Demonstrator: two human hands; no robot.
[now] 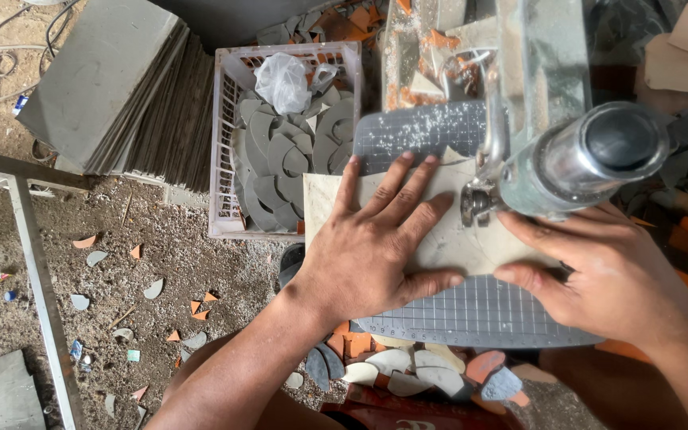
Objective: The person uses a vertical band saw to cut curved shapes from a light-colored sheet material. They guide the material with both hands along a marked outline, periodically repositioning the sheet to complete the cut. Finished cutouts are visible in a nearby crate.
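A pale beige tile (447,243) lies flat on a grey gridded cutting bed (471,314). My left hand (376,239) presses down on the tile's left half with fingers spread. My right hand (607,275) rests on the tile's right edge, thumb and fingers against it. Just above the tile sits the metal cutting head (479,203) of a machine, under a shiny steel cylinder (591,159) that hides part of the tile. White dust speckles the far part of the cutting bed (420,131).
A white plastic crate (220,151) of grey curved tile pieces with a crumpled plastic bag (283,80) stands at left. A stack of grey tiles (113,87) lies beyond it. Cut offcuts (408,370) pile below the bed; shards litter the dirt floor (121,271). A metal frame (37,271) crosses the left.
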